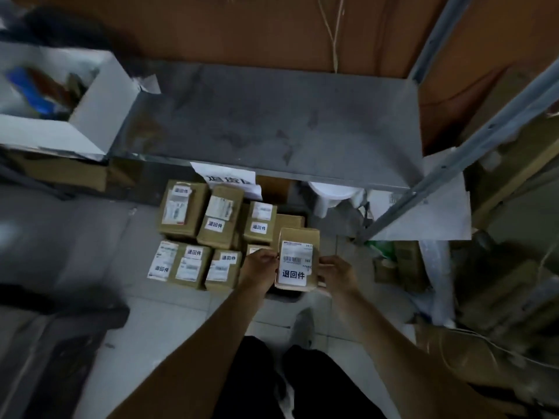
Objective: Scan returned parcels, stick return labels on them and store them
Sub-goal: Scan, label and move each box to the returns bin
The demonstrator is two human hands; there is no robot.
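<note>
**packrat_88:** closest to the lens are the dark trousers (302, 385) and both forearms reaching down; left hand (260, 265) pinches the parcel's left edge, right hand (338, 274) grips its right edge, fingers curled round it; parcel (298, 258) is held above the floor, just right of the stacked boxes (208, 234).

**shelf_gremlin:** return label (292, 275) looks already stuck on, so I'd guess storing is next; lower it flat, label up, into the gap beside the left hand; don't tip the pile.

**packrat_88:** yep; long axis runs away from the wrists toward the metal shelf (272, 122) beyond; label text reads upright, top end pointing at the shelf.
</note>
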